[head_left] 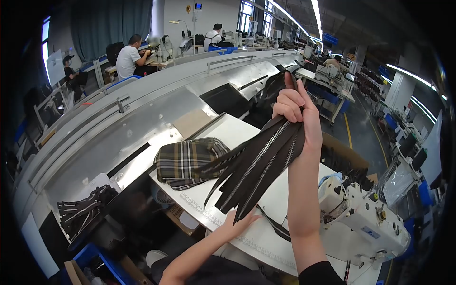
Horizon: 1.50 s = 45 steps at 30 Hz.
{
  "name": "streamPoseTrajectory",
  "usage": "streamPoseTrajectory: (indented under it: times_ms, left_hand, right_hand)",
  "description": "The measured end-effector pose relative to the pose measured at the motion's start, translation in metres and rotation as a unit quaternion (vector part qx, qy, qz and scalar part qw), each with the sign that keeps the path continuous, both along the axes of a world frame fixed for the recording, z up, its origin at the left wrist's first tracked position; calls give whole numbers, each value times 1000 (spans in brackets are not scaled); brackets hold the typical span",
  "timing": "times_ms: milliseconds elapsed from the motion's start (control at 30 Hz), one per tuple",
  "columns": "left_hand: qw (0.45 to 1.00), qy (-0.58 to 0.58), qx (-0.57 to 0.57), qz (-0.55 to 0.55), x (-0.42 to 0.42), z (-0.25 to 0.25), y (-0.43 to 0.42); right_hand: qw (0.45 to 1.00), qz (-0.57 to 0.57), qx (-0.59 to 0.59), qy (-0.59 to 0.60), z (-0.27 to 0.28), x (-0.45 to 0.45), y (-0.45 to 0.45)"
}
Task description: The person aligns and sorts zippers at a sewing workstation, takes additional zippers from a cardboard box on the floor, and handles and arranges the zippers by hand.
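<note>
My right hand [297, 111] is raised, its fingers closed around a bundle of dark zippers [266, 156] with silvery metal teeth. Their tails fan out down and to the left over the white sewing table [223, 202]. Just below the lower zipper ends is my left hand [240, 224], its visible fingers stretched out and partly covered by the tails. Whether it touches them I cannot tell. A folded plaid fabric piece [190, 161] lies on the table left of the bundle, partly behind one tail. A loose dark strip [275, 227] lies right of my left hand.
A white sewing machine [361, 218] stands on the right. More zippers [85, 206] lie in a tray at far left. A long metal trough [156, 111] runs behind the table. A blue crate [97, 261] sits lower left. Several people work further back, one in a white shirt [128, 61].
</note>
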State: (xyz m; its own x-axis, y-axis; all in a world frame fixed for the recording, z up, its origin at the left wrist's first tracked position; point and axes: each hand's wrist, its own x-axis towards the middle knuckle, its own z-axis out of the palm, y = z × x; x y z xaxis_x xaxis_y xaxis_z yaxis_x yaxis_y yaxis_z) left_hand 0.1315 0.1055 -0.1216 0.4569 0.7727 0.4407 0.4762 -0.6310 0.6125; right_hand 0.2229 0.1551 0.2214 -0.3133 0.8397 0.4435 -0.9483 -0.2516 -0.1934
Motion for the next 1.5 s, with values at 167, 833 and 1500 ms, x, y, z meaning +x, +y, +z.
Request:
streamPoseTrajectory:
  times_ms: [167, 833, 1500]
  left_hand:
    - [998, -50, 30, 19, -23, 43, -5]
    - [630, -686, -313, -187, -182, 181, -95]
    - [660, -720, -192, -99, -135, 181, -88]
  right_hand:
    - [999, 13, -30, -42, -16, 1, -29]
    - [905, -53, -50, -419, -122, -43, -83]
    - [752, -135, 211, -609, -162, -48, -81]
